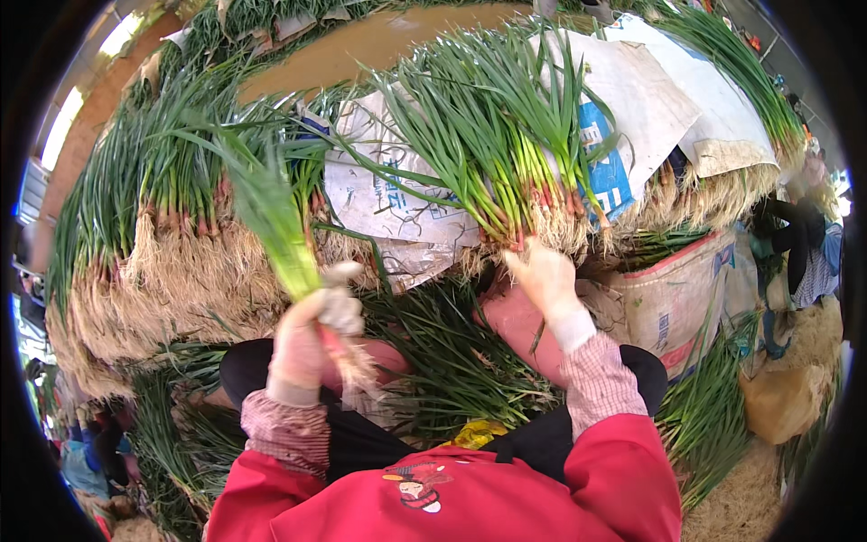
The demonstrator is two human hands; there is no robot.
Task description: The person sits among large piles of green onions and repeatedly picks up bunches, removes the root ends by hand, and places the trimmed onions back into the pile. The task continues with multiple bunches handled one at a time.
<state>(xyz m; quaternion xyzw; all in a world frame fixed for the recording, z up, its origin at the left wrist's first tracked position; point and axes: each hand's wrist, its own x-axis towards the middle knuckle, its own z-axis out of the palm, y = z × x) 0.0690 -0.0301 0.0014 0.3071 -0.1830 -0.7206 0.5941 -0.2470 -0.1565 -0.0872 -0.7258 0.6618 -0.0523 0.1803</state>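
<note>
My left hand (308, 339) is closed around a bunch of green onions (288, 251), its leaves blurred and slanting up to the left, its reddish stems and pale roots below the fist. My right hand (545, 274) reaches to the root ends of several green onions (521, 169) that lie spread on a white woven sack (399, 186). Its fingertips touch or nearly touch the roots; whether they pinch a stalk is not plain.
Stacked green onions with thick root masses (196, 278) line the left. Loose stalks (460, 359) lie between my legs. A printed woven sack (677, 298) stands at right, muddy water (379, 47) lies beyond, and other people (809, 251) are at both edges.
</note>
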